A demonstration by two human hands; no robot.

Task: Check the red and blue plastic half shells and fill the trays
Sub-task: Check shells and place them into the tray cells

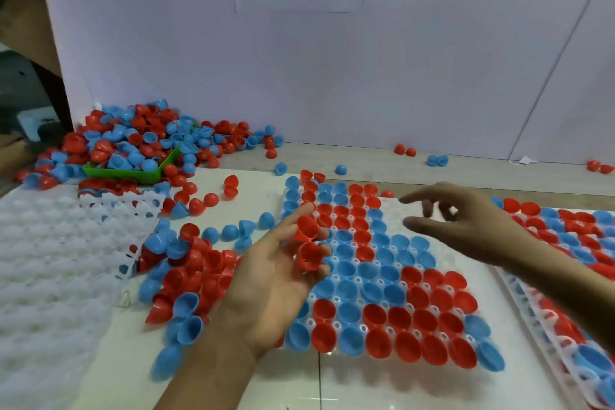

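Note:
A white tray [436, 213] lies in the middle, most of its cells filled with red and blue half shells; bare cells remain at its upper right. My left hand [276, 276] hovers palm up over the tray's left edge and holds two red half shells [307, 243] on its curled fingers. My right hand [466, 220] hangs above the tray's bare upper right cells, fingers loosely spread, holding nothing. Loose red and blue shells [186, 273] lie heaped just left of the tray.
A big pile of shells [139, 140] spills over a green bin [123, 173] at the back left. Stacked white trays [50, 243] lie at the left. A second, filled tray [565, 236] sits at the right. Stray shells dot the table by the white wall.

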